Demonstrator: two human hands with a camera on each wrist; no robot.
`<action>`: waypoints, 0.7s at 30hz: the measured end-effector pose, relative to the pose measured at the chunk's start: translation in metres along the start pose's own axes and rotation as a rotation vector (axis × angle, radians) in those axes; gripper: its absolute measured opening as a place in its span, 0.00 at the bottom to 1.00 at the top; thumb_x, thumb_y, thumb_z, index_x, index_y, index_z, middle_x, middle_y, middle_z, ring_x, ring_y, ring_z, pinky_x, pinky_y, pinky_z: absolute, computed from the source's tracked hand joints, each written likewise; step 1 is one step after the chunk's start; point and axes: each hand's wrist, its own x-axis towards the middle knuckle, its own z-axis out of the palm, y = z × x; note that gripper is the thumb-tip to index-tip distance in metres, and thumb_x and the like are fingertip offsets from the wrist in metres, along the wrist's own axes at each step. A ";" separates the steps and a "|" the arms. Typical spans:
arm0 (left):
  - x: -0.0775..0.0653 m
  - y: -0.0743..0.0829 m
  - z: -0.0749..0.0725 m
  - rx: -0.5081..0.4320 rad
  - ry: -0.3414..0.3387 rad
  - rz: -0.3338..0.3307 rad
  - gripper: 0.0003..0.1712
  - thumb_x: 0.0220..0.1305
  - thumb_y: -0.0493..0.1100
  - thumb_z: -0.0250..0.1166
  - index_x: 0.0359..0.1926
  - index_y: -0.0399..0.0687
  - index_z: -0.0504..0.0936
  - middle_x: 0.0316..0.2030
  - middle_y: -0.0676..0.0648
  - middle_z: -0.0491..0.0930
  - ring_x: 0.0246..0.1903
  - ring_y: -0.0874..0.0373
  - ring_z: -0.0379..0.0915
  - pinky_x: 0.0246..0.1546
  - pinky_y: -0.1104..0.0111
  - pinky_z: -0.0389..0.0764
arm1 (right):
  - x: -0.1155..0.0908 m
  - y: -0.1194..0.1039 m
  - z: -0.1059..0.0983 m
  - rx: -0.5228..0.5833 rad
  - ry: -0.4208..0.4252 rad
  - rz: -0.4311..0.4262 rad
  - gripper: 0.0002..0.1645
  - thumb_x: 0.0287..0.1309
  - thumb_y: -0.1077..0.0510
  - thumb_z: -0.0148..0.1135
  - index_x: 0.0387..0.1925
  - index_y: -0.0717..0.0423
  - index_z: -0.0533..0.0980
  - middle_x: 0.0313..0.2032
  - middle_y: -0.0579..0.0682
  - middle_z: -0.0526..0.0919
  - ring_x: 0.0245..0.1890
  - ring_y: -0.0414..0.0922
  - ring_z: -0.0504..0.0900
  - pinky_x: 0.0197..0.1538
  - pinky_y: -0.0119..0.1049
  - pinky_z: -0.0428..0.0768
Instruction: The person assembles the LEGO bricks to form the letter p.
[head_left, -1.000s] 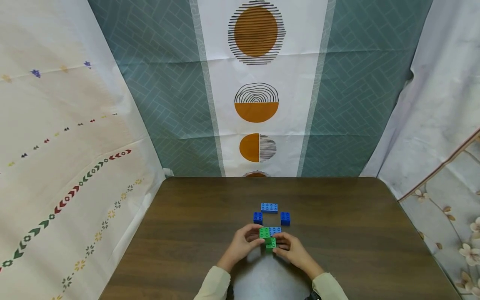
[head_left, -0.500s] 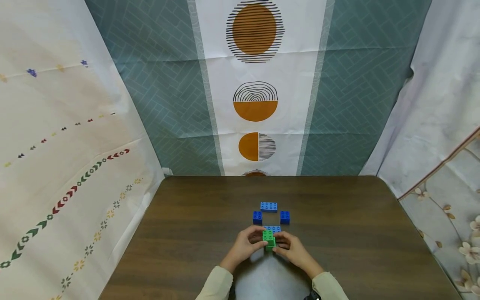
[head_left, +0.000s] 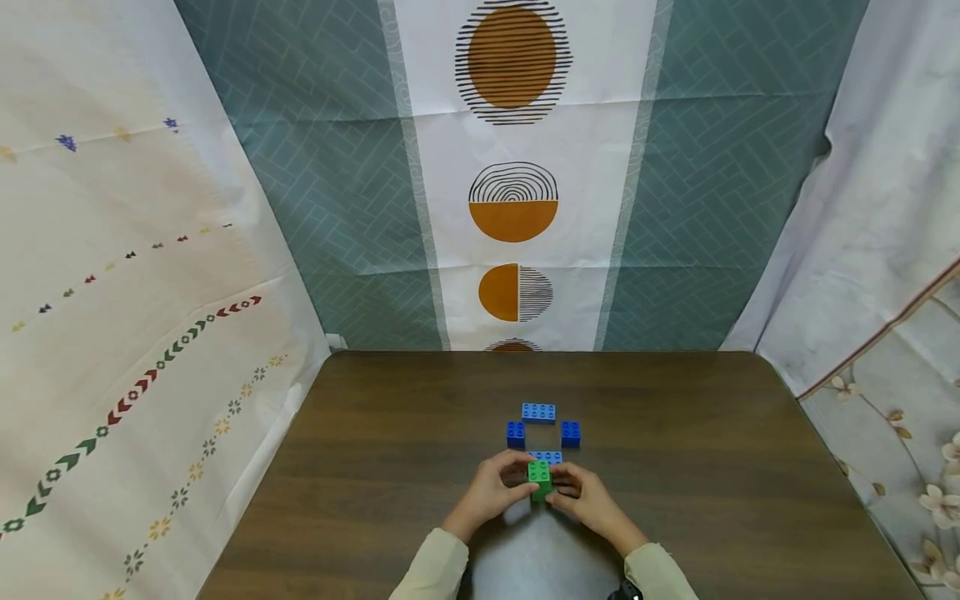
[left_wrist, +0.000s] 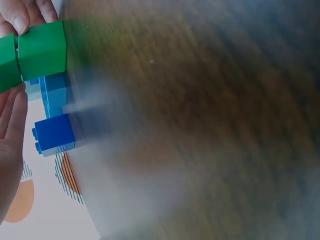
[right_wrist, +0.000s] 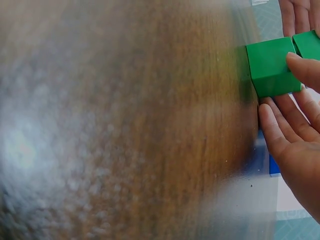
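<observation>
Near the middle of the table, a green toy building brick point(head_left: 538, 470) sits over a second green brick point(right_wrist: 272, 67). A thin dark line shows between the two in both wrist views. My left hand point(head_left: 491, 492) pinches the upper brick from the left, thumb in front and fingers behind. From the right, my right hand point(head_left: 588, 504) grips the lower brick, its thumb against the front face. Just behind them lies a light blue brick point(head_left: 545, 457), partly covered by the green ones. How firmly the green bricks join cannot be told.
Two dark blue bricks, one on the left point(head_left: 515, 434) and one on the right point(head_left: 571, 434), stand on the brown table point(head_left: 390, 467). Another light blue brick point(head_left: 538, 412) lies farther back. Patterned cloth point(head_left: 517, 200) hangs beyond the table's far edge.
The upper green brick has shifted right and toward me, from off to the left of the lower one to directly over it. My left hand moved with it; the right hand stayed nearly still.
</observation>
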 end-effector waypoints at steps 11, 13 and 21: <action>0.002 0.001 -0.001 0.076 -0.039 -0.004 0.19 0.57 0.42 0.70 0.50 0.50 0.79 0.45 0.49 0.79 0.45 0.56 0.79 0.48 0.64 0.82 | -0.003 -0.003 0.001 0.047 -0.002 -0.001 0.26 0.54 0.64 0.67 0.53 0.70 0.71 0.48 0.65 0.79 0.49 0.58 0.80 0.49 0.40 0.82; 0.002 0.002 -0.001 0.082 -0.047 0.010 0.18 0.58 0.42 0.70 0.50 0.50 0.79 0.45 0.49 0.79 0.46 0.54 0.79 0.48 0.63 0.82 | -0.003 -0.004 0.001 0.053 -0.001 -0.001 0.26 0.54 0.65 0.67 0.53 0.70 0.71 0.48 0.65 0.78 0.49 0.58 0.80 0.49 0.40 0.83; 0.002 0.004 0.002 0.105 -0.039 0.020 0.18 0.58 0.41 0.69 0.50 0.48 0.79 0.44 0.49 0.79 0.46 0.54 0.79 0.49 0.66 0.82 | -0.002 -0.004 0.001 0.031 0.007 -0.008 0.25 0.54 0.65 0.67 0.52 0.71 0.71 0.48 0.66 0.78 0.48 0.58 0.80 0.48 0.38 0.83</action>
